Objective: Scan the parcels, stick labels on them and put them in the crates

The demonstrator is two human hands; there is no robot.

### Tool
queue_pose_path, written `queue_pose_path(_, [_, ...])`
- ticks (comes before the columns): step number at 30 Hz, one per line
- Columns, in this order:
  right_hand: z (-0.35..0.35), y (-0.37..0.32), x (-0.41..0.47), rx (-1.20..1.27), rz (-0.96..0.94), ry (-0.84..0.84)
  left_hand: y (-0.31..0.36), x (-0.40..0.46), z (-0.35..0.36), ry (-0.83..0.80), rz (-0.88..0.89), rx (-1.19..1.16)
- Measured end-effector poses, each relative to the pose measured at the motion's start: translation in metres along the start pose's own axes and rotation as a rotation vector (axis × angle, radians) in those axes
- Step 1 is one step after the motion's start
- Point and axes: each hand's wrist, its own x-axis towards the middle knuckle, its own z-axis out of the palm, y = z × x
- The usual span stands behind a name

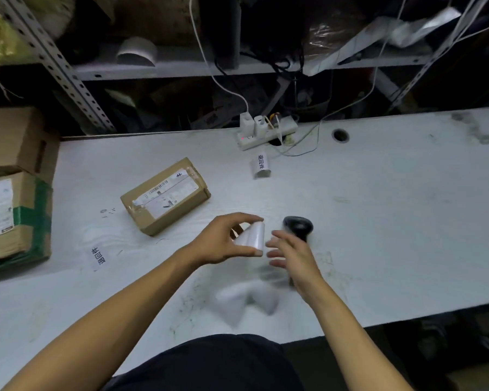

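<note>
Over a white table, the left hand pinches a white label roll between thumb and fingertips. The right hand, blurred, fingers loosely spread, sits just right of it, before a black scanner. A cardboard parcel lies farther left

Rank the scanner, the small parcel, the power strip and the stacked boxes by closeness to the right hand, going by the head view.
From the right hand:
1. Scanner, just beyond its fingers.
2. Small parcel, to the left, past the left hand, which holds a label roll.
3. Power strip, at the table's far edge.
4. Stacked boxes, at the far left.
</note>
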Motion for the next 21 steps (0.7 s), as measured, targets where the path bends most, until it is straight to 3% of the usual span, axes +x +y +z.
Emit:
queue_pose_path(3, [0.013,-0.016,0.001,0.404,0.102,-0.333,0.009,-0.014,-0.013,0.016,0.043,-0.060])
queue_pose_path(6, [0.023,-0.024,0.005,0.548,0.137,-0.466,0.005,-0.026,-0.024,0.048,0.044,-0.046])
queue_pose_path(17, [0.026,-0.020,0.007,0.545,0.075,-0.458,-0.010,-0.053,-0.060,0.141,-0.011,0.343])
queue_pose_path(19, [0.027,-0.020,0.007,0.521,0.057,-0.433,-0.002,-0.056,-0.057,0.215,0.010,0.432])
queue_pose_path(21, [0.028,-0.018,0.009,0.509,0.036,-0.416,0.015,-0.058,-0.047,0.325,0.055,0.345])
